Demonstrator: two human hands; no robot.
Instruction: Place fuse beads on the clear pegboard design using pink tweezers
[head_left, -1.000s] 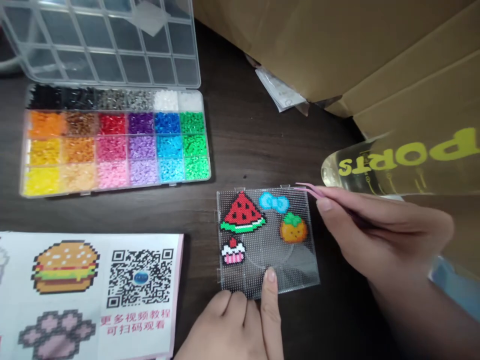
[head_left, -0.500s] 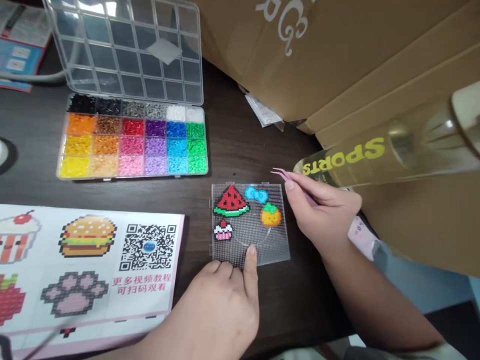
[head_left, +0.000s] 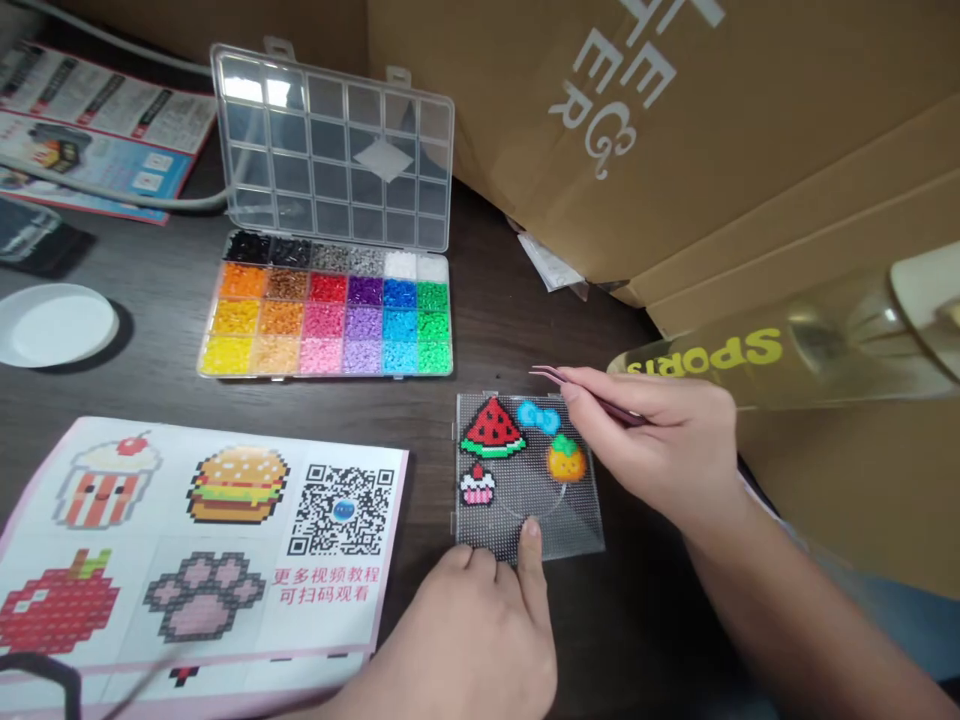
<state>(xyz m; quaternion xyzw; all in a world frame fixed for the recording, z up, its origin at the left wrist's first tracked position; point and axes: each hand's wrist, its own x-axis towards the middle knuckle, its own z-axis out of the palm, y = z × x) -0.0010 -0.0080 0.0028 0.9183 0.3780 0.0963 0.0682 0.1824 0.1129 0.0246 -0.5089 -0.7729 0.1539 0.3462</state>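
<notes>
A clear square pegboard (head_left: 577, 525) lies on the dark table, carrying bead pictures: a watermelon slice (head_left: 492, 428), a blue bow (head_left: 538, 417), an orange fruit (head_left: 566, 459) and a small cupcake (head_left: 477, 486). My left hand (head_left: 480, 625) rests at the board's near edge, fingers curled, its index fingertip pressing the board down. My right hand (head_left: 660, 445) pinches pink tweezers (head_left: 555, 378) just above the board's far right corner, tips pointing left near the bow. Nothing visible sits between the tweezer tips.
An open bead box (head_left: 327, 318) with coloured compartments and a raised clear lid stands at the back left. A pattern sheet (head_left: 202, 540) lies front left, a white round lid (head_left: 56, 325) far left. Cardboard boxes (head_left: 675, 130) and a clear "SPORTS" bottle (head_left: 787, 350) crowd the right.
The camera has pulled back and up, showing more of the table. My hands keep their places on the board and tweezers; the right hand has shifted only slightly.
</notes>
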